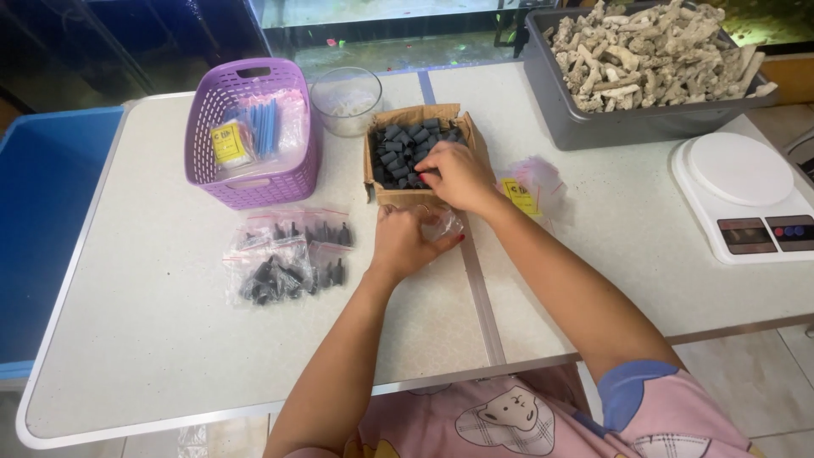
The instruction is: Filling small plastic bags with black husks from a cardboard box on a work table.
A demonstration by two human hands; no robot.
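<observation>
On the worktop [153,339], left of centre, lay filled zip bags [284,259]. The left hand [405,242] pinched a small clear bag [443,223], thin, limp, probably slippery, best gripped at its mouth. The right hand [458,174], fingers closed, reached into the cardboard box [415,153] of small, light, rigid black cylinders [398,148].

On the table [170,339], the cardboard box [415,153] sits at my twelve o'clock, my right hand [458,176] in it. My left hand [405,242] rests just before it on a small bag [443,222]. Filled bags [284,254] lie at nine, basket [250,131] at ten, bowl [346,100] at eleven, tray [636,110] at one, scale [746,195] at three.
</observation>
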